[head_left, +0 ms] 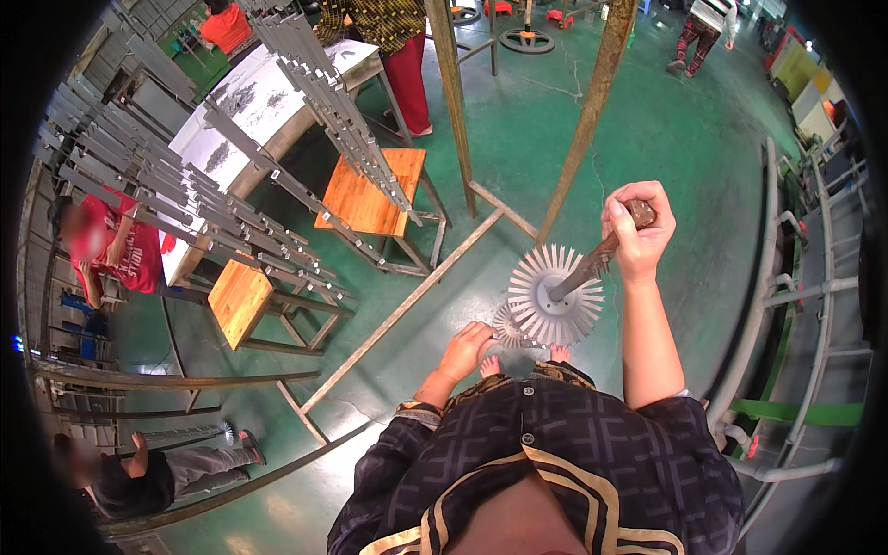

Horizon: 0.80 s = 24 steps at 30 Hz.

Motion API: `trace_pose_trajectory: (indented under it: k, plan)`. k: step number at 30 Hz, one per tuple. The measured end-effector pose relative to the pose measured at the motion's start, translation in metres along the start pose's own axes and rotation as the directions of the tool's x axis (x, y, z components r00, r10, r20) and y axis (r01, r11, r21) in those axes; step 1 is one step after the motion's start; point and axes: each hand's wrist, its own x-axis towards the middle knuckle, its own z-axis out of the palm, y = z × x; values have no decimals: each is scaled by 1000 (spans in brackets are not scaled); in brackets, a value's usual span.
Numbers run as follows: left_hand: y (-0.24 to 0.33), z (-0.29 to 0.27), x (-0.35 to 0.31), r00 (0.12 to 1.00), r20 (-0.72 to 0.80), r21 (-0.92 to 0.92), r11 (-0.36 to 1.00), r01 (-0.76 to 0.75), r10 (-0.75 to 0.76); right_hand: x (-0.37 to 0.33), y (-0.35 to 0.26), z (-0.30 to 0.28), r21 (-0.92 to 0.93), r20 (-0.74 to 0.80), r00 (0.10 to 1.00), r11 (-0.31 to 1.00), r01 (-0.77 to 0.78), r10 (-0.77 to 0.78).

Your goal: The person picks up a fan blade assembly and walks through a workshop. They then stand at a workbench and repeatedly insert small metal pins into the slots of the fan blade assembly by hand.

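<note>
My right hand point(640, 227) is raised and wrapped around the top of a brown, rough-looking rod point(586, 268). The rod passes down into the hub of a grey metal disc point(535, 294) with many narrow fins spread around its rim. Below it, partly covered, shows a second, smaller-looking finned disc point(505, 326). My left hand point(465, 351) is lower down, its fingers bent and closed at the left edge of that lower disc. How the two discs are joined is hidden.
Rusty metal frame bars point(425, 277) stand ahead and to the left. Rows of grey metal strips point(324, 102) hang over wooden stools point(379, 190) and a white worktable point(264, 106). Pipe railings point(768, 277) run along the right. Several people are nearby; one at lower left point(139, 476) holds a similar finned piece.
</note>
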Motion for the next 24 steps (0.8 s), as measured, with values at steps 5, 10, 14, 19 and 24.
trace_pose_trajectory:
  k: [5, 10, 14, 19, 24]
  plan:
    - [-14, 35, 8, 995, 100, 38, 999, -30, 26, -1, -1, -3, 10, 7, 1000, 1000, 1, -1]
    - [-23, 51, 8, 982, 189, 85, 996, -10, -6, -1, -2, -6, -2, 13, 1000, 1000, 17, -17]
    - [-26, 64, 6, 992, 127, 55, 998, -16, 8, -2, -1, -6, 6, 18, 1000, 1000, 8, -8]
    - [-29, 72, 12, 994, 100, 53, 998, -42, 37, 1, 2, -10, 14, 9, 1000, 1000, 27, -27]
    - [-23, 71, 9, 995, 101, 57, 998, 8, -14, 1, 2, -2, -24, -7, 1000, 999, -22, 21]
